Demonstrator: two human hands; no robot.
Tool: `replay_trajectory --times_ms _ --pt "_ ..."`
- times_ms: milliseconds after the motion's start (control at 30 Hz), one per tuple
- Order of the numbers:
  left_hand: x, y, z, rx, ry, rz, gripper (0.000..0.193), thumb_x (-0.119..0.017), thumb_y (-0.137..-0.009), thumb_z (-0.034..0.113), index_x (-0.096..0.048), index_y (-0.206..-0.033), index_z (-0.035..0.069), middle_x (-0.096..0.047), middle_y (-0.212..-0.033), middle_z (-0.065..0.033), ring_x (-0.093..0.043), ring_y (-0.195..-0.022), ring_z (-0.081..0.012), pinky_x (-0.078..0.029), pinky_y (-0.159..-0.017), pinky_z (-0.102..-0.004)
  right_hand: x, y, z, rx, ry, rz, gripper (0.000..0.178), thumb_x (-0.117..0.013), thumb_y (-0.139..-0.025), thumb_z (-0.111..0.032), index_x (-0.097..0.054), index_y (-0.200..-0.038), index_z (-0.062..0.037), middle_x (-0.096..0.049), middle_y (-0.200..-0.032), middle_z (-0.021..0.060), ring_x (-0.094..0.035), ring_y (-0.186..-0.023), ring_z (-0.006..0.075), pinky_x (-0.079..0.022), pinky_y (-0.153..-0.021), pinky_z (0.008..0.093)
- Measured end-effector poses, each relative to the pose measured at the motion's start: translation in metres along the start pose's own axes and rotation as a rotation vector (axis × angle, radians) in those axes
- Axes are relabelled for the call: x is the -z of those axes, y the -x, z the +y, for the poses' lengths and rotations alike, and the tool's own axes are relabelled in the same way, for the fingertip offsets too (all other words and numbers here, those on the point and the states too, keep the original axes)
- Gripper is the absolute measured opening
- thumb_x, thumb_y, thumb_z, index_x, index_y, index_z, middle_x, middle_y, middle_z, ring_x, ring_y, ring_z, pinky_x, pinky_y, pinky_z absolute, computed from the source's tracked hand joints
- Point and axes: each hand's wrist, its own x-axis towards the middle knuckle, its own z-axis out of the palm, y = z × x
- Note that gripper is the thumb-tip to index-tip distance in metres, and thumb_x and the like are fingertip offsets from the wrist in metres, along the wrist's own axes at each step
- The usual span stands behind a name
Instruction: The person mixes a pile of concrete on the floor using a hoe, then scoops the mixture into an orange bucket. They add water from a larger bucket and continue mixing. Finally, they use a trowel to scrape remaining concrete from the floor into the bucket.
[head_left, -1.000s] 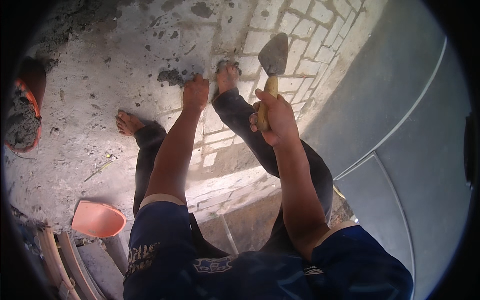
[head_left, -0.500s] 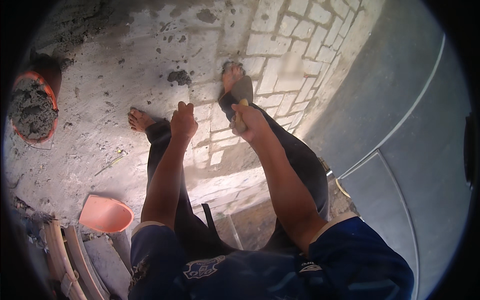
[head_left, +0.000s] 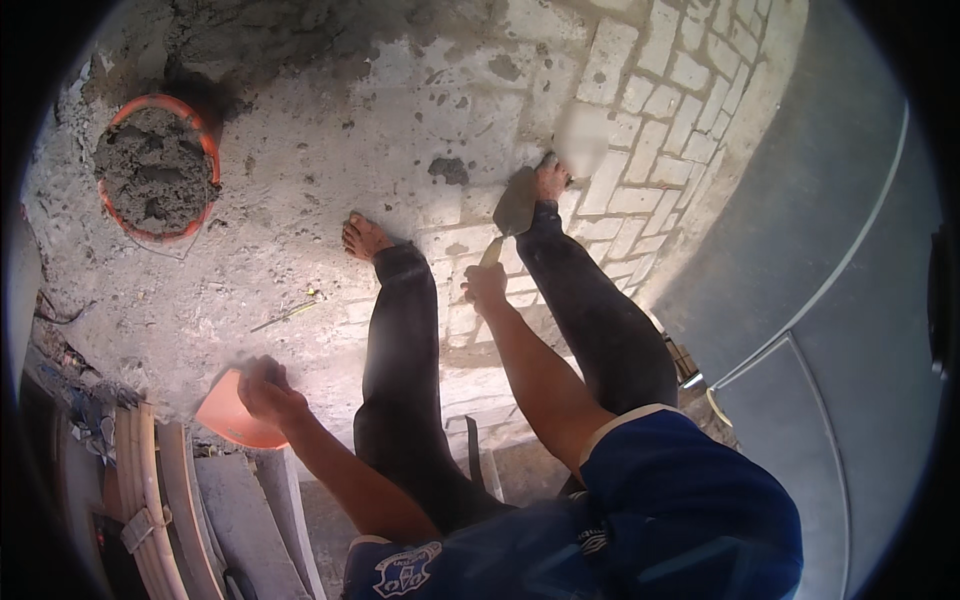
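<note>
My right hand (head_left: 486,286) is closed around the pale handle of a trowel (head_left: 515,205). The trowel's dark blade points away from me and lies beside my right foot, over the brick paving (head_left: 605,180). On the left, my left hand (head_left: 270,392) is over the right side of an orange curved scoop (head_left: 228,412), covering part of it. Its fingers look bent and a little apart, with no firm grip to be seen. The scoop rests on the ground next to some wood pieces. Farther off stands an orange-rimmed bucket (head_left: 212,150) full of wet grey mortar (head_left: 155,165).
Mortar splatters (head_left: 448,170) dot the paving between my feet. A thin stick (head_left: 285,315) lies on the dusty ground. Bamboo poles and planks (head_left: 145,480) lean at the lower left. A smooth grey surface (head_left: 800,270) fills the right side.
My left hand has moved left and down from in front of me to the orange scoop. The right hand still holds the trowel, its blade now farther from my leg. The view has turned left.
</note>
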Motion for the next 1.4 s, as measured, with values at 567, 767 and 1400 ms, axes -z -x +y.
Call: replay_trajectory --times_ms 567,767,1400 --pt "0.033 -0.058 0.028 -0.176 -0.026 0.037 0.017 -0.063 -0.089 0.002 -0.067 -0.105 -0.001 -0.058 -0.112 -0.0081 -0.061 -0.101 -0.0198 -0.056 -0.081 -0.0278 -0.313 0.127 -0.116 0.042 -0.606 -0.362 0.03 -0.062 -0.08 -0.001 -0.045 -0.105 0.0025 -0.053 -0.085 0.0115 -0.057 -0.073 0.0244 -0.049 -0.06 0.0431" --pt "0.032 -0.061 0.011 -0.349 0.274 -0.219 0.012 -0.059 -0.089 0.006 -0.065 -0.097 0.0 -0.057 -0.101 -0.0058 -0.058 -0.08 -0.0146 -0.048 -0.064 -0.0232 -0.317 0.182 -0.162 0.72 -0.011 -0.141 0.035 -0.067 -0.083 -0.013 -0.046 -0.107 0.0025 -0.058 -0.086 0.02 -0.061 -0.071 0.0352 -0.05 -0.066 0.0469" --pt "0.257 -0.216 -0.026 0.007 -0.821 0.686 0.11 -0.078 -0.075 0.056 -0.024 -0.148 -0.006 -0.029 -0.153 -0.0252 -0.031 -0.142 -0.0379 -0.035 -0.113 -0.05 0.233 0.221 -0.254 0.672 0.608 0.472 0.052 -0.065 -0.091 -0.037 -0.047 -0.118 0.0031 -0.048 -0.066 0.0064 -0.045 -0.04 0.0175 -0.036 -0.034 0.033"
